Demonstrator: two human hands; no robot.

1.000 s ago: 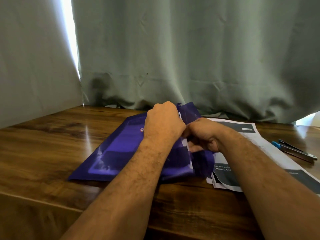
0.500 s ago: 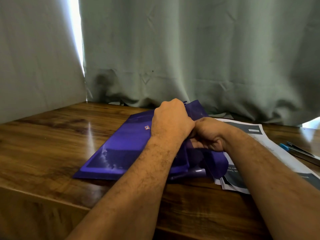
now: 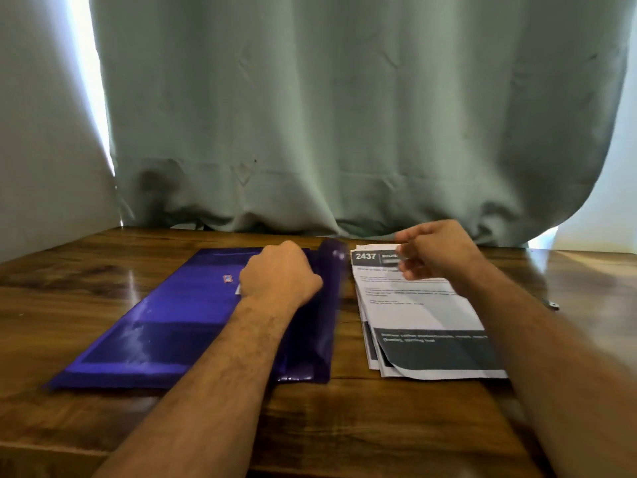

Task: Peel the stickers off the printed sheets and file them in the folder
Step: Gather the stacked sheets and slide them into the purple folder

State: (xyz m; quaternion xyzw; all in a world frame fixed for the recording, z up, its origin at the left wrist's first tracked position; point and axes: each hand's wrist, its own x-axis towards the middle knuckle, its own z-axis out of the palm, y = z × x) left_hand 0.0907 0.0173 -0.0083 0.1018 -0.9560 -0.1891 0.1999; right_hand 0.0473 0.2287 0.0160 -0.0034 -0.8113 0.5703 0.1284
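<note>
A purple folder (image 3: 179, 319) lay flat on the wooden table (image 3: 362, 422), its long body running from the near left toward the far middle, its near-left corner close to the table's left side. The left hand (image 3: 281, 276) rested on the folder's far right part with its fingers curled under; what that grip held, if anything, could not be told, since the fingertips were hidden beneath the knuckles. Just right of that hand the folder's flap (image 3: 325, 305) stood raised along its right edge, blurred, running from the far end down to the near end. A small red-and-blue label (image 3: 227, 278) showed on the folder's cover, just left of the hand. A narrow strip of bare wood separated the flap from a stack of printed sheets (image 3: 417, 315), which lay to the right with their left edges fanned slightly and their near edges uneven; the top sheet bore the number 2437 at its far left corner and a dark band across its near part. The right hand (image 3: 434, 250) hovered over the far end of the stack, fingers loosely bent and apart, holding nothing. At the far right, beside the right forearm, a small metal tip (image 3: 552, 304) of some object peeked out on the table. Broad bare wood stretched between the near ends of folder and sheets and the table's near edge, crossed only by the two forearms. A grey-green curtain (image 3: 344, 115) hung along the table's far edge.
</note>
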